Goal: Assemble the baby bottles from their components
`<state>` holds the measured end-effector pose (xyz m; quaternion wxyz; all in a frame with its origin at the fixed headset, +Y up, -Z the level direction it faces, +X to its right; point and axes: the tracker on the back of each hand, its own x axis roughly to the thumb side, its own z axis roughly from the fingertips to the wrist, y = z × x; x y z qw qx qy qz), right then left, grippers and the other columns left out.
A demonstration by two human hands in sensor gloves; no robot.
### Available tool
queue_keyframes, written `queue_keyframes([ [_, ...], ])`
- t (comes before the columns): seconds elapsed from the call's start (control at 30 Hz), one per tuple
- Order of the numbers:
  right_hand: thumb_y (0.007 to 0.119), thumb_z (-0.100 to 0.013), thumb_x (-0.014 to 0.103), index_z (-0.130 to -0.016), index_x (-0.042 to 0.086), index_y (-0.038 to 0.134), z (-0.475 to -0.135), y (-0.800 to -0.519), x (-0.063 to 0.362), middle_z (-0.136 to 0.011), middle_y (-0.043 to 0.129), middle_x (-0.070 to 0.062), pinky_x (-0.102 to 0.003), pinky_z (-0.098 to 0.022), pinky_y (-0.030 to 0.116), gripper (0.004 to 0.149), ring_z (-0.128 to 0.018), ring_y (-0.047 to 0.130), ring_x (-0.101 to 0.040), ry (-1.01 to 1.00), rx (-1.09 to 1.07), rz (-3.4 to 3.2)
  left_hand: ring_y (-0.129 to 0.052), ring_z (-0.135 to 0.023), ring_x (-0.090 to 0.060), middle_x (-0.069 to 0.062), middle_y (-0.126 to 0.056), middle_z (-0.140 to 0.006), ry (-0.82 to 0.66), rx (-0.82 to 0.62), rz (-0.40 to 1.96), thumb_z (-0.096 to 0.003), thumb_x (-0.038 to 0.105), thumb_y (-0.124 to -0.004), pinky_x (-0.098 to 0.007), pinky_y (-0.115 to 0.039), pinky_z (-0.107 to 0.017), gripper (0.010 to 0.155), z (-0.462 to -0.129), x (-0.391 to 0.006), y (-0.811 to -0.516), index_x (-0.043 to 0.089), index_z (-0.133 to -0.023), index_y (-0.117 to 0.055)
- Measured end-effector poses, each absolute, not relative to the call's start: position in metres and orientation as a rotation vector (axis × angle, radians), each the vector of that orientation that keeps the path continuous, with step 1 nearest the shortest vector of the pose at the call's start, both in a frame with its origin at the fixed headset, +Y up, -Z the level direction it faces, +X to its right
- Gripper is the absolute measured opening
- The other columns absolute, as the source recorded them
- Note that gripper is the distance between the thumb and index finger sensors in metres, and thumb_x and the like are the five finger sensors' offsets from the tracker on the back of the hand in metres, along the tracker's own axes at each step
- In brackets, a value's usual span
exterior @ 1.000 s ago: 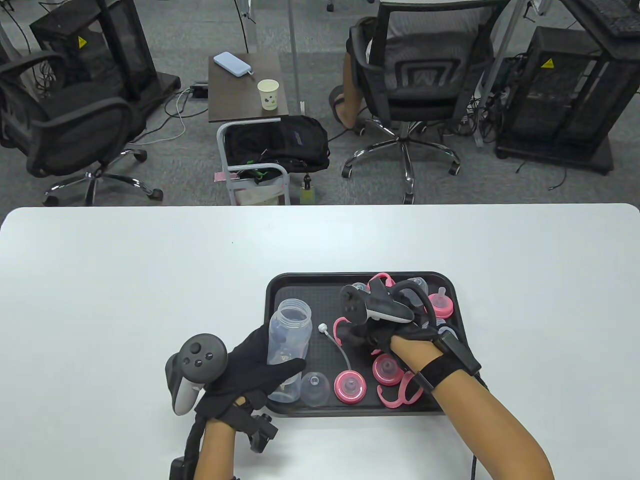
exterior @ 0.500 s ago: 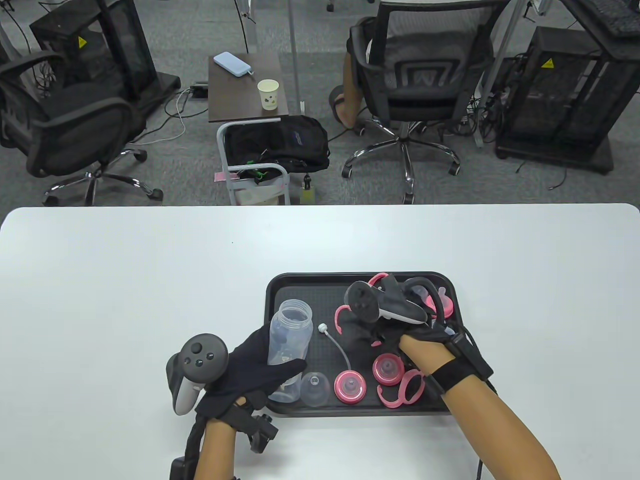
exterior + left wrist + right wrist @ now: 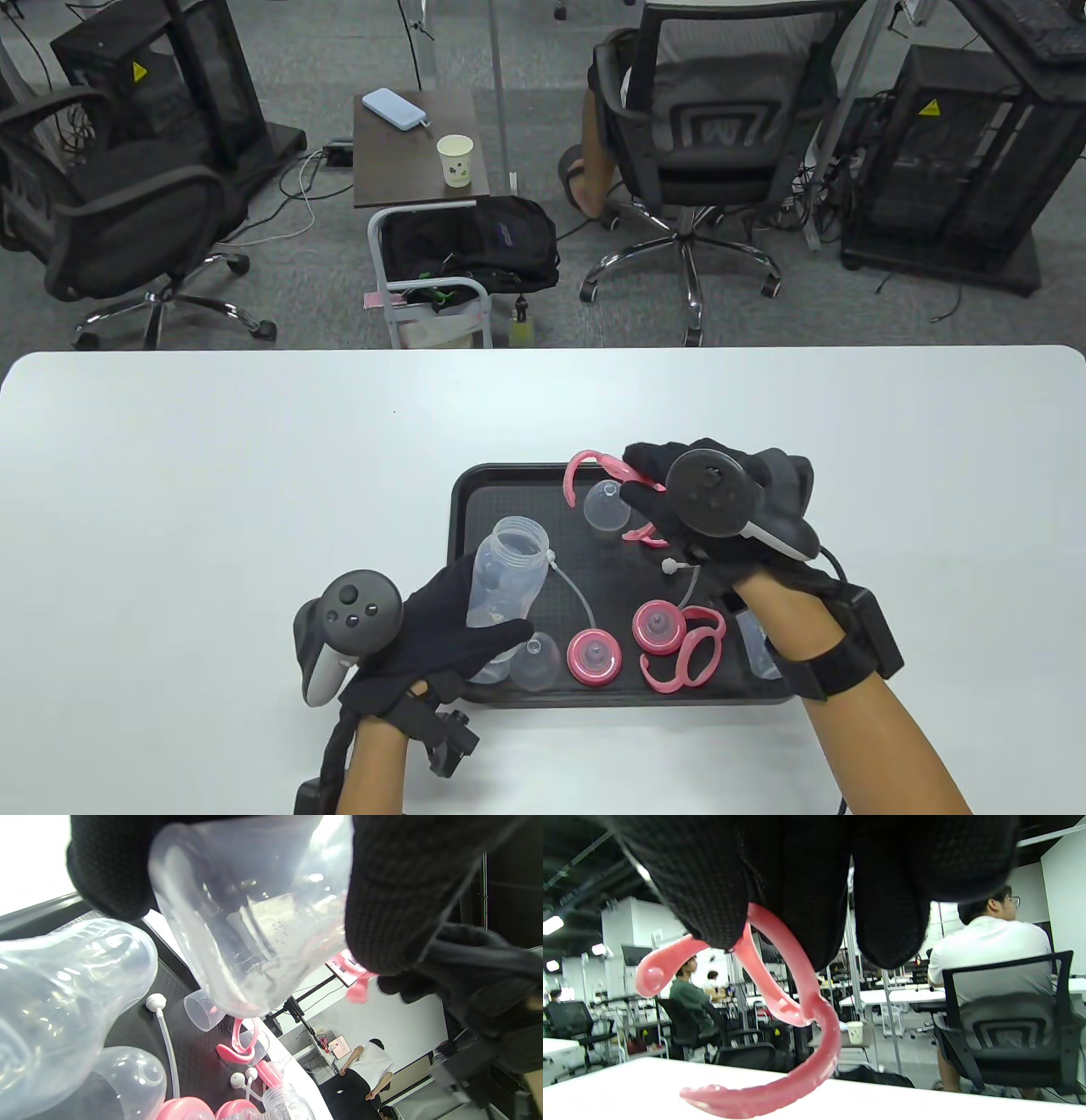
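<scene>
My left hand (image 3: 441, 628), in black knit cloth with a matt, coarse weave, holds the bottle (image 3: 507, 586): clear plastic, glossy, faintly cloudy, lower centre of the table view. My right hand (image 3: 721, 509), same rough black fabric, pinches the handle ring (image 3: 780, 1018): pink plastic, smooth and shiny, centre of the right wrist view. Tray (image 3: 465, 501): black plastic, glossy rim, finely textured matt floor. Table (image 3: 212, 475): smooth white, dull sheen. Collars (image 3: 594, 655): glossy pink plastic. Dome cap (image 3: 606, 506): clear, smooth plastic. Trackers (image 3: 352, 604): matt dark grey plastic.
</scene>
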<state>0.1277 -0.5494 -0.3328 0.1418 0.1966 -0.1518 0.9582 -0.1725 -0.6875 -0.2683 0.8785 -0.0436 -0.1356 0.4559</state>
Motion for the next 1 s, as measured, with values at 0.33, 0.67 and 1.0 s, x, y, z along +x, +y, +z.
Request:
queue_keyframes([
  [0.33, 0.094, -0.048, 0.041, -0.087, 0.013, 0.088, -0.302, -0.529, 0.097, -0.077, 0.101, -0.012, -0.053, -0.043, 0.081, 0.048, -0.062, 0.099, -0.040, -0.417, 0.781, 2.676, -0.087, -0.091, -0.042, -0.010, -0.076, -0.108, -0.328, -0.103, 0.873, -0.0399, 0.069, -0.095, -0.045, -0.090, -0.054, 0.094, -0.264, -0.156, -0.683, 0.021, -0.114, -0.062],
  [0.67, 0.092, -0.049, 0.040, -0.088, 0.014, 0.087, -0.290, -0.535, 0.075, -0.079, 0.100, -0.013, -0.054, -0.044, 0.081, 0.047, -0.064, 0.098, -0.041, -0.319, 0.929, 2.671, -0.087, -0.091, -0.042, -0.009, -0.076, -0.108, -0.333, -0.096, 0.884, -0.0401, 0.069, -0.094, -0.045, -0.089, -0.054, 0.094, -0.263, -0.157, -0.682, 0.021, -0.114, -0.062],
  [1.0, 0.091, -0.050, 0.039, -0.090, 0.014, 0.085, -0.278, -0.544, 0.070, -0.082, 0.098, -0.013, -0.054, -0.045, 0.081, 0.047, -0.066, 0.097, -0.040, -0.329, 1.026, 2.727, -0.088, -0.089, -0.042, -0.010, -0.077, -0.107, -0.347, -0.100, 0.895, -0.0397, 0.070, -0.094, -0.044, -0.090, -0.053, 0.094, -0.263, -0.156, -0.683, 0.021, -0.114, -0.063],
])
